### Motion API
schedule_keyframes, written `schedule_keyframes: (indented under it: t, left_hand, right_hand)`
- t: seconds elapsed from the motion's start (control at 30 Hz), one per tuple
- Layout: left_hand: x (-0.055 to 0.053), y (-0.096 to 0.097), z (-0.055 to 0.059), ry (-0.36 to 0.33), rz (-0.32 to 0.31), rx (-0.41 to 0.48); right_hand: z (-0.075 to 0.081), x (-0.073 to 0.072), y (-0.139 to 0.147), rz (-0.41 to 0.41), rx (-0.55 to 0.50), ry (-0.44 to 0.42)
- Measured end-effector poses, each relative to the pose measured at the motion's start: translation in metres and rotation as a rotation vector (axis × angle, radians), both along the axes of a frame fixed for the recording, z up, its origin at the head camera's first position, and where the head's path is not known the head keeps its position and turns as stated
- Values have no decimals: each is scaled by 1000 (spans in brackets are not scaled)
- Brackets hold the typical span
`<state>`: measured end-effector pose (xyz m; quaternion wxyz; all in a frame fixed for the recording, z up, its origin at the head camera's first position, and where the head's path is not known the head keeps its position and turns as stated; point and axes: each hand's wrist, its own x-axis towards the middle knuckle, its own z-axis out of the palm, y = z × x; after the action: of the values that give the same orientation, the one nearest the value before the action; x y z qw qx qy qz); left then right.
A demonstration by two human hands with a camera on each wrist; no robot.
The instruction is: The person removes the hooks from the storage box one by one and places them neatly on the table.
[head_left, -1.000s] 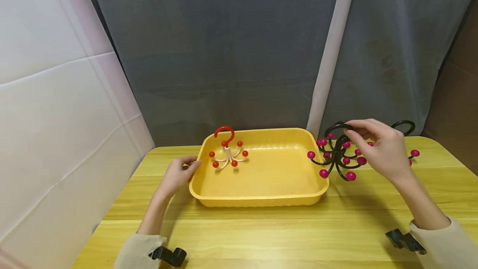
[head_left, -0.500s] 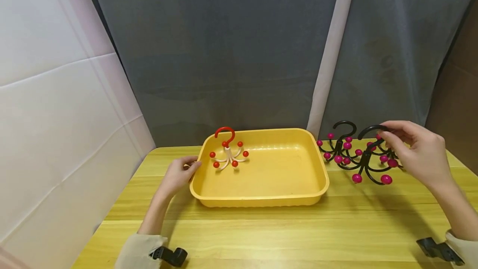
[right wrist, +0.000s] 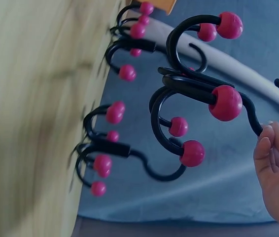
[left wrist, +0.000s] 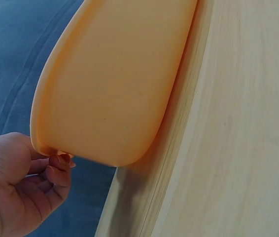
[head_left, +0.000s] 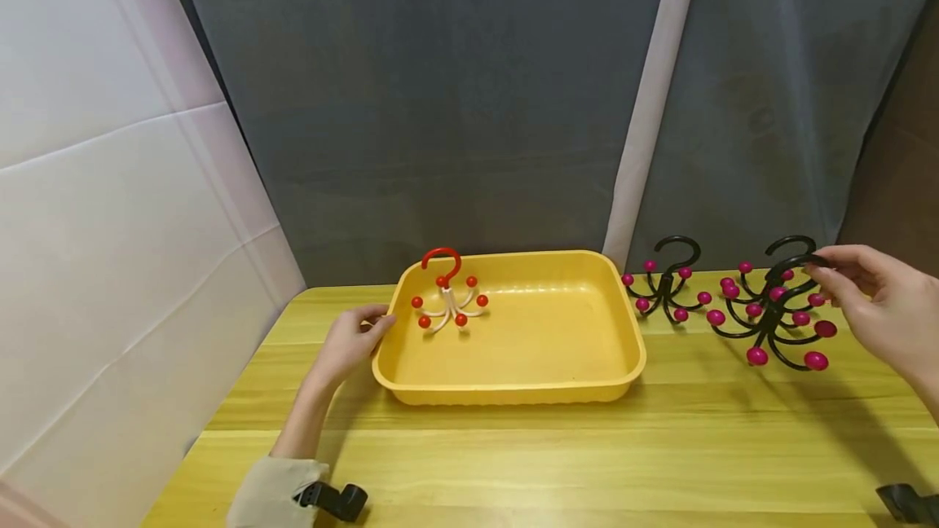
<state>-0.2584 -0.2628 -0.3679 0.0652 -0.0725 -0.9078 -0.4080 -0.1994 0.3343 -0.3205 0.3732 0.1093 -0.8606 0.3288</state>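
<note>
My left hand (head_left: 355,341) pinches the left rim of a yellow plastic tray (head_left: 543,349). In the left wrist view its fingers (left wrist: 58,177) curl under the tray's edge. At the tray's left end stands a white multi-arm hanger (head_left: 448,300) with red balls and a red hook. My right hand (head_left: 876,300) pinches the hook of a black multi-arm hanger (head_left: 769,321) with pink balls, held above the table at the right. Behind it, partly hidden, is a second black hanger (head_left: 791,241). A third black hanger (head_left: 666,292) stands just right of the tray.
The wood-grain table (head_left: 513,463) extends in front of the tray. A grey curtain (head_left: 440,104) closes off the back, with a pale strip (head_left: 653,104) running down it. A white sheet (head_left: 110,226) hangs at the left, and a brown panel (head_left: 895,161) is at the far right.
My right hand has carried the black hanger rightward, from beside the tray's right rim to in front of the rightmost hanger. The left hand and the tray have stayed put.
</note>
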Motion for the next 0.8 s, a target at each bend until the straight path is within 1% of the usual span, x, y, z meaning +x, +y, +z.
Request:
schedule_keyframes:
  t: [0.17, 0.33, 0.43, 0.47, 0.5, 0.57, 0.63, 0.67, 0.7, 0.73, 0.8]
  left_hand:
    - [1, 0, 1, -11, 3, 7]
    - [1, 0, 2, -19, 8, 6]
    - [1, 0, 2, -21, 11, 1]
    - [1, 0, 2, -20, 12, 0]
    - [1, 0, 1, -20, 12, 1]
    - [1, 0, 1, -19, 12, 0]
    - [1, 0, 1, -18, 12, -1]
    - [1, 1, 1, -18, 12, 0]
    - [1, 1, 1, -17, 12, -1]
    - [1, 1, 1, -15, 12, -3]
    - [1, 1, 1, -10, 13, -7]
  right_hand:
    - [-10, -3, 17, 64, -68, -10]
    - [-19, -3, 30, 141, -142, -11]
    - [-32, -9, 45, 173, -175, -5]
    - [-39, -14, 55, 182, -188, -6]
    - [-49, -21, 67, 186, -191, 3]
    - [-74, -39, 97, 179, -197, 10]
    - [-99, -56, 127, 149, -190, 18]
    - [-110, -63, 140, 153, -193, 21]
    - [-119, -69, 150, 139, -185, 22]
    - [-125, -72, 157, 134, -188, 11]
    - [-131, -74, 164, 135, -179, -1]
